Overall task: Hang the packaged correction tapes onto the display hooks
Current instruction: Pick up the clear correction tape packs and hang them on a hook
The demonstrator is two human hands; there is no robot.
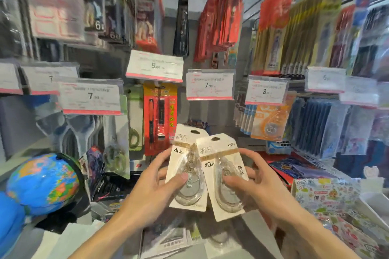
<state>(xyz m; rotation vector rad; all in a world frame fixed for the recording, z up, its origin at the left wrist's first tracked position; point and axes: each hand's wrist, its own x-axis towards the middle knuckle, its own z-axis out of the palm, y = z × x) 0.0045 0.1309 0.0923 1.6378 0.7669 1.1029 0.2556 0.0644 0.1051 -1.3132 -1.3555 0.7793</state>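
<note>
Two packaged correction tapes are held up in front of the display, side by side and both tilted a little. The left package (187, 171) is a cream card marked "40m" with a clear tape dispenser under plastic; the right package (224, 176) has the same look and its left edge overlaps the first one. Each card has a hang hole at the top, and neither hole is on a hook.

The left hand (156, 183) grips the left package — thumb on the front, fingers behind. The right hand (251, 181) holds the right package in the same manner, the thumb pressing on the plastic bubble.

Behind the packages hang price tags, one reading "7.90" (209, 84), and a red pen package (160, 118). At the right hangs an orange correction tape pack (271, 121). At the lower left stands a blue globe (43, 183) — just beside the left forearm.
</note>
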